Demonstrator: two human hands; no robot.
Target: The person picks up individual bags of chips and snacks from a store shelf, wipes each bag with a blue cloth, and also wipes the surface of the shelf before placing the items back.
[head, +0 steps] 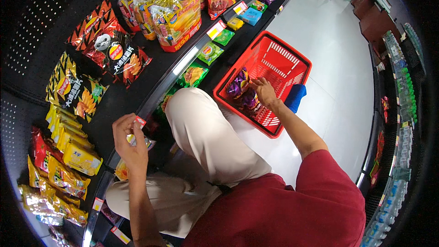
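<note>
My left hand is at the front rail of the black shelf, its thumb and curled fingers beside a red-and-white price tag. Whether it grips the rail or the tag is unclear. Over the red plastic shopping basket, my right hand reaches in from the right. Its fingertips are at a purple bag of chips, and a second purple bag lies beside it against the basket's near left side. I cannot tell if the fingers hold a bag.
Lay's chip bags and yellow snack packs fill the upper shelf at left. Green snack bags lie on the lower shelf. A blue object overlaps the basket's right rim. Bottles line a shelf across the white floor.
</note>
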